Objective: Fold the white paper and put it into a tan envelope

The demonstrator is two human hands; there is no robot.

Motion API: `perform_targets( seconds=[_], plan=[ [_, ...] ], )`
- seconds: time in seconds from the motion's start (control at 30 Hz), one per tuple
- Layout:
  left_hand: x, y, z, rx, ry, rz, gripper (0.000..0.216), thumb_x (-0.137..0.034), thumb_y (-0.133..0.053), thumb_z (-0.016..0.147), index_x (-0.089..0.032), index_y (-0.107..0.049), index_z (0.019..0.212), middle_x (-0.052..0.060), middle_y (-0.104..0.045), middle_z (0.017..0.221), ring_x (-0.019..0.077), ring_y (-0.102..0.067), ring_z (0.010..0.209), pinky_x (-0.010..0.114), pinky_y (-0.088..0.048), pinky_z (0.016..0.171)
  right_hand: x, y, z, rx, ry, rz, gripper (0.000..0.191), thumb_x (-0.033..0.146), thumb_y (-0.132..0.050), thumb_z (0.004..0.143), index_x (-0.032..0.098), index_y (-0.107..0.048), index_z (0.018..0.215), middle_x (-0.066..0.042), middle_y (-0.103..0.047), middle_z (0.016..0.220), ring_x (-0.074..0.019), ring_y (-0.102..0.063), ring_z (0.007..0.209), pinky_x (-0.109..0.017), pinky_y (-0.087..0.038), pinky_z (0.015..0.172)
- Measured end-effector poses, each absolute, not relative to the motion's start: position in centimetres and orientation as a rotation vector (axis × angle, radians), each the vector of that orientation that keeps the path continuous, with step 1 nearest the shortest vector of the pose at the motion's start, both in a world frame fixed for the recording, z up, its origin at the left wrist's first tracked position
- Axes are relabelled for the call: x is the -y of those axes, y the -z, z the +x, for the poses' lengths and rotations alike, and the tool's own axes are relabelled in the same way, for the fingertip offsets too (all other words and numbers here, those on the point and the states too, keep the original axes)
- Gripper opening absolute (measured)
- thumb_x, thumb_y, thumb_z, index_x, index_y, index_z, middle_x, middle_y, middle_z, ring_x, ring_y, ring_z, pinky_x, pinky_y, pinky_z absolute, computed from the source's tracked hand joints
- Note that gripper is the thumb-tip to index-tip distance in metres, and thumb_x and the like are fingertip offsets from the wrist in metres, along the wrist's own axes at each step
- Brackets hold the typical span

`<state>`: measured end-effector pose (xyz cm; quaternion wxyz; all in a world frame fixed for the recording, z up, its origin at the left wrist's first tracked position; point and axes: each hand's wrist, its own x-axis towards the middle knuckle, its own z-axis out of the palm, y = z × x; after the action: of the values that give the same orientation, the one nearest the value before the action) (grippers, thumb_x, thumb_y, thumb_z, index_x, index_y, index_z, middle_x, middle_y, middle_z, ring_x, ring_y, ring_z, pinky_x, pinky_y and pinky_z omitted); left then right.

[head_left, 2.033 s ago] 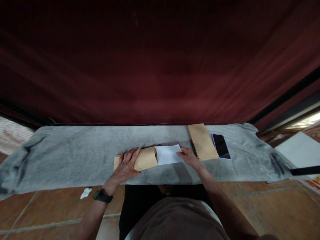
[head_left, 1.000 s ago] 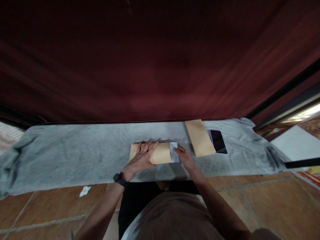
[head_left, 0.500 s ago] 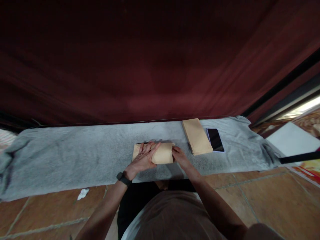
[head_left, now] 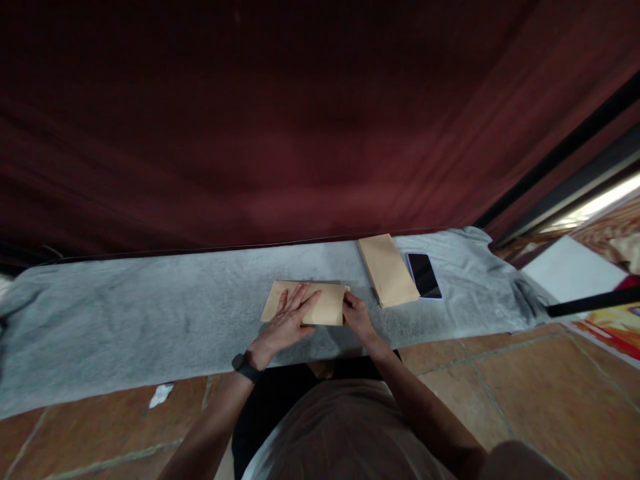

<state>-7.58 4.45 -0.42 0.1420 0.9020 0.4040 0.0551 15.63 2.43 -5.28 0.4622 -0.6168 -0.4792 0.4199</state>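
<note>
Pressing down flat, the left hand lies on top of a brown envelope, with its fingers spread out and straight, so it grabs nothing. There is a dark watch on that wrist. The right hand touches the right end of the same envelope, and its fingers are curled at the edge there; I cannot tell if they pinch the paper or only push on it. The envelope lies flat on a long gray cloth, close to the near edge of the cloth and about in the middle of its length. Just to the right of the envelope and a bit farther away, a second brown envelope lies on the cloth too, turned at a slant. A dark phone lies right beside that second envelope, on its right side, with its screen black. Behind the envelope, past the far edge of the cloth, hangs a big dark red curtain. In front of the envelope, past the near edge of the cloth, the floor is made of reddish brown tiles, and a small white scrap lies there, far off to the left.
</note>
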Motion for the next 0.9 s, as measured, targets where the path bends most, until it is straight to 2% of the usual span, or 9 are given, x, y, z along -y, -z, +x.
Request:
perform_targets(
  seconds=[0.17, 0.3, 0.5, 0.67, 0.8, 0.9],
  plan=[
    [-2.1, 2.2, -6.9, -1.277, -0.246, 2.685, 0.078, -0.011, -0.048, 0.097, -0.029, -0.019, 0.166, 0.01, -0.014, 0.175, 0.0286, -0.011, 0.161, 0.061, -0.017, 0.128, -2.4, 6.4, 16.0, 1.114, -1.041, -1.507, 0.023, 0.024, -0.053, 0.077, 0.02, -0.074, 0.086, -0.004, -0.077, 0.084, -0.0214, -0.069, 0.078, -0.031, -0.055, 0.074],
    [-2.1, 2.4, -6.7, -1.283, -0.189, 2.807, 0.083, 0.001, -0.036, 0.091, -0.03, -0.02, 0.166, 0.006, -0.02, 0.174, 0.025, -0.013, 0.161, 0.059, -0.019, 0.129, -2.4, 6.7, 16.0, 1.074, -1.062, -1.504, 0.022, 0.026, -0.056, 0.075, 0.02, -0.074, 0.086, -0.004, -0.077, 0.086, -0.0214, -0.069, 0.08, -0.031, -0.055, 0.074],
    [-2.8, 1.0, -6.8, -1.225, -0.129, 2.921, 0.09, 0.006, -0.031, 0.085, -0.032, -0.02, 0.166, 0.002, -0.021, 0.174, 0.0239, -0.014, 0.161, 0.06, -0.019, 0.129, -2.4, 6.1, 15.7, 0.944, -1.129, -1.386, 0.027, 0.031, -0.059, 0.075, 0.022, -0.075, 0.095, -0.004, -0.079, 0.096, -0.0233, -0.071, 0.09, -0.036, -0.057, 0.085],
    [-3.8, -0.4, -7.4, -1.137, -0.163, 2.98, 0.086, 0.003, -0.031, 0.089, -0.037, -0.022, 0.165, -0.002, -0.022, 0.173, 0.0227, -0.012, 0.161, 0.061, -0.011, 0.13, -2.3, 4.5, 15.6, 0.871, -1.151, -1.337, 0.029, 0.034, -0.063, 0.074, 0.024, -0.07, 0.101, -0.003, -0.077, 0.103, -0.0228, -0.07, 0.097, -0.037, -0.056, 0.094],
    [-5.5, -0.2, -8.4, -1.162, -0.239, 2.946, 0.087, 0.004, -0.032, 0.088, -0.039, -0.026, 0.164, -0.003, -0.021, 0.174, 0.0231, -0.009, 0.162, 0.063, -0.009, 0.13, -2.0, 3.6, 15.3, 0.831, -1.231, -1.33, 0.032, 0.039, -0.063, 0.076, 0.026, -0.066, 0.104, -0.003, -0.075, 0.102, -0.0222, -0.07, 0.09, -0.034, -0.06, 0.077],
    [-6.1, 1.1, -8.9, -1.28, -0.27, 2.819, 0.088, 0.006, -0.031, 0.084, -0.039, -0.037, 0.16, -0.001, -0.027, 0.172, 0.0262, -0.011, 0.161, 0.067, -0.012, 0.127, -1.6, 3.5, 15.1, 0.848, -1.352, -1.387, 0.026, 0.04, -0.063, 0.077, 0.025, -0.065, 0.097, -0.002, -0.073, 0.091, -0.0212, -0.07, 0.08, -0.03, -0.059, 0.063]
  ],
)
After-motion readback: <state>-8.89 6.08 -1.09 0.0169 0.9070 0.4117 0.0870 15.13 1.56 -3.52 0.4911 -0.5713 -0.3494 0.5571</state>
